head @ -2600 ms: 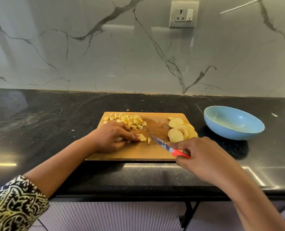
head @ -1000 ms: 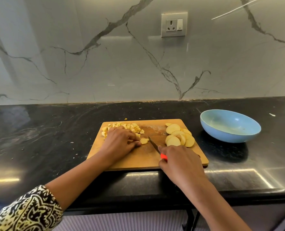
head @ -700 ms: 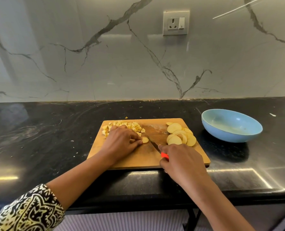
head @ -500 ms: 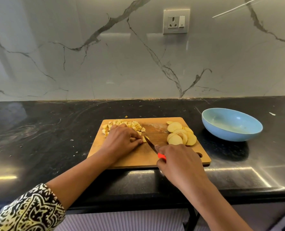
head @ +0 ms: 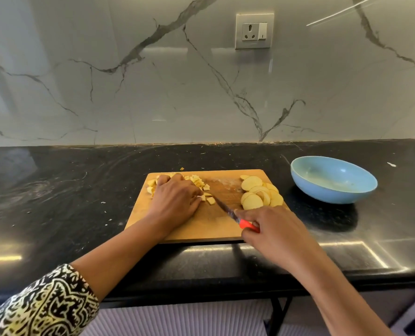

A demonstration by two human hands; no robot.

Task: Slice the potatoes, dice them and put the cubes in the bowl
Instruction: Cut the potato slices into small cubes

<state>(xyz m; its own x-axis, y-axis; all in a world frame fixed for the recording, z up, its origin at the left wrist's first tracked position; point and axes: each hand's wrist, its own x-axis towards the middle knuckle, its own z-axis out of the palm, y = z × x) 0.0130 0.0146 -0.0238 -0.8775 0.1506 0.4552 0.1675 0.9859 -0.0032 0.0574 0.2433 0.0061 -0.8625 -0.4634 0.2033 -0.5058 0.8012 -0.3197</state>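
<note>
Since half a second ago the right hand (head: 276, 235) has slid a little toward the board's near right corner, baring more of the knife's (head: 228, 212) red handle (head: 247, 225). Its fingers wrap the handle, and most of the grip is buried in the fist. The knife's long axis runs on a diagonal, handle at the near right and tip at the far left, pointing at the left hand's fingertips. Whether the edge touches the wood is hard to make out.

The left hand (head: 177, 202) lies knuckles up on the cutting board (head: 201, 229), its fingers curled down over a potato piece (head: 202, 197), of which only a pale sliver shows. One loose cut bit (head: 210, 201) sits just beside the blade tip. The cubes (head: 198, 181) are heaped at the board's far left corner, partly hidden behind that hand. Round slices (head: 257, 194) overlap in a pile on the board's right side, their near edge touching the right hand's outline.

On the black desk (head: 68, 190), the blue bowl (head: 323, 192) stands to the right of the board. A patterned sleeve (head: 43, 309) is cut off at the lower left edge.
</note>
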